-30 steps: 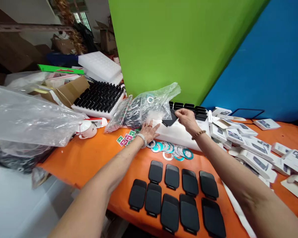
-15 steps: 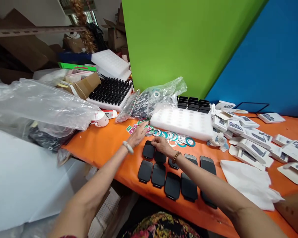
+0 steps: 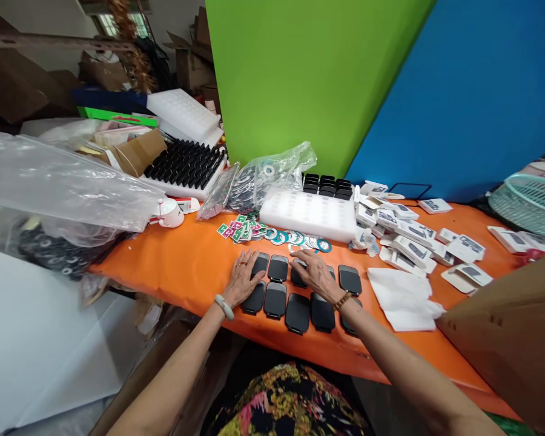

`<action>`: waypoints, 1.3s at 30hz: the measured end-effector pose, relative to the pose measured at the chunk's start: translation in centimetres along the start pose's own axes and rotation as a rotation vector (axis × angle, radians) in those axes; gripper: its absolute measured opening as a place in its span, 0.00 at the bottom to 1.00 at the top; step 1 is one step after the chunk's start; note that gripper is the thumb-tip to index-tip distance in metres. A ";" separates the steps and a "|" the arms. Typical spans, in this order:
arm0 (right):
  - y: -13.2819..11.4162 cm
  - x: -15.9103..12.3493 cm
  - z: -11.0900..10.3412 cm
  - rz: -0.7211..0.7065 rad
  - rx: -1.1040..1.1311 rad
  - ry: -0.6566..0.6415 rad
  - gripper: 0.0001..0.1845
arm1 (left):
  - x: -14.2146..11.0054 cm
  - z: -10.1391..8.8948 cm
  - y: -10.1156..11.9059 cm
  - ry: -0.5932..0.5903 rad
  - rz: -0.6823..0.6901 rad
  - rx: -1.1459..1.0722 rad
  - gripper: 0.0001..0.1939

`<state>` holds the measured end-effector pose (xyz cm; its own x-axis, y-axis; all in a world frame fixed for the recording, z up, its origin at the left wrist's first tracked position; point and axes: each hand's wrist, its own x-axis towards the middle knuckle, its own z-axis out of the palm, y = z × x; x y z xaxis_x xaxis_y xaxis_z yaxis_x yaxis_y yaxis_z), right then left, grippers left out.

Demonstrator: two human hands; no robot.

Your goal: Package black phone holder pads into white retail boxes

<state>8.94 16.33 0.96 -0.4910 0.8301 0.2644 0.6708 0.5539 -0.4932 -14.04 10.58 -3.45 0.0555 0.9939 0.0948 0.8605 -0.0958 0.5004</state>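
Two rows of flat black rounded cases lie on the orange tabletop [image 3: 172, 266]. My left hand [image 3: 241, 280], fingers spread, rests at the leftmost black case [image 3: 261, 264] of the far row and beside the near-row case [image 3: 254, 300] below it. Over the middle of the far row is my right hand [image 3: 315, 272], its fingers extended onto a black case [image 3: 298, 277] and partly hiding the one beside it. Neither hand grips anything that I can see. Just beyond lie green and pink cards [image 3: 240, 229] and round teal-and-white rings [image 3: 295, 238].
A white foam block [image 3: 307, 213] stands behind the rings. To the right are small white boxes [image 3: 409, 233], a white foam sheet [image 3: 402, 297] and a cardboard box [image 3: 508, 339]. Clear plastic bags [image 3: 72, 178] and a tray of black pieces [image 3: 184, 166] occupy the left.
My left hand has moved from near the cards down to the leftmost cases. My right hand has shifted right along the far row, and its fingers have opened out. The camera view has turned right.
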 end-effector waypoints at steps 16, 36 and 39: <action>4.7 -10.1 -2.0 0.197 -0.392 -0.001 0.28 | 0.4 1.8 3.5 -0.052 0.190 0.138 0.27; 5.7 -12.7 -3.3 0.316 -0.257 0.119 0.26 | 1.8 3.3 7.2 -0.200 0.181 0.150 0.26; 4.3 -13.6 -3.2 0.213 -0.205 0.084 0.30 | 1.7 3.3 7.1 -0.191 0.192 0.162 0.26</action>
<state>20.25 7.66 -2.14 -0.2857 0.9265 0.2451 0.8560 0.3617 -0.3694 -6.18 11.76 -2.58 0.3055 0.9522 0.0029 0.8937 -0.2878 0.3441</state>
